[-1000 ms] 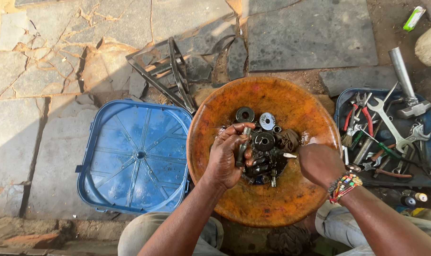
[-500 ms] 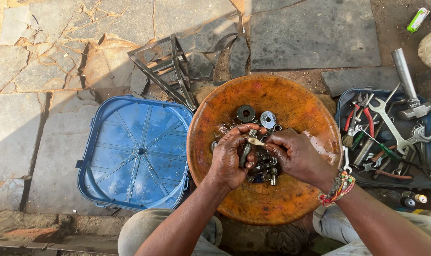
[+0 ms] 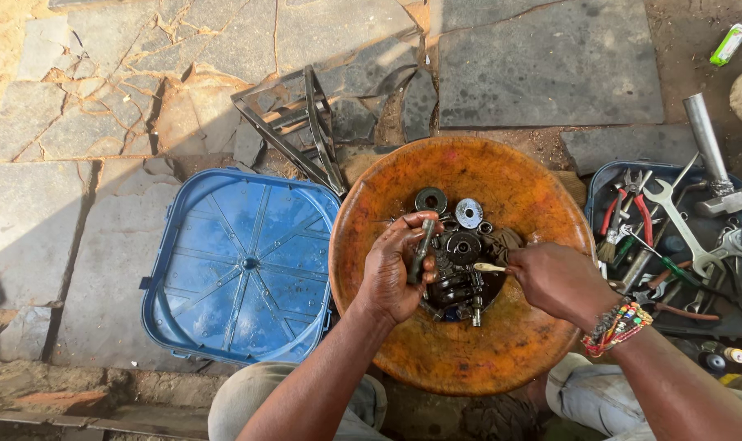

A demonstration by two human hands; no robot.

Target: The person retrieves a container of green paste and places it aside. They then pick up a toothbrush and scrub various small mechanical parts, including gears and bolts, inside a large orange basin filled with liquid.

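The left hand (image 3: 391, 273) grasps a dark metal rod (image 3: 422, 249) and the right hand (image 3: 554, 282) pinches a small pale brush (image 3: 489, 267), both over greasy parts (image 3: 461, 273) in the middle of the orange basin (image 3: 469, 359), whose rim stays free; the blue tray (image 3: 612, 175) on the right holds wrenches.

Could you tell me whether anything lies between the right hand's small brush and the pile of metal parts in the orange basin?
Nothing visible does: the right hand holds the brush with its tip right at the metal parts.

Blue tool tray (image 3: 603, 175) cut off at right edge; small parts (image 3: 461, 269) indistinct.
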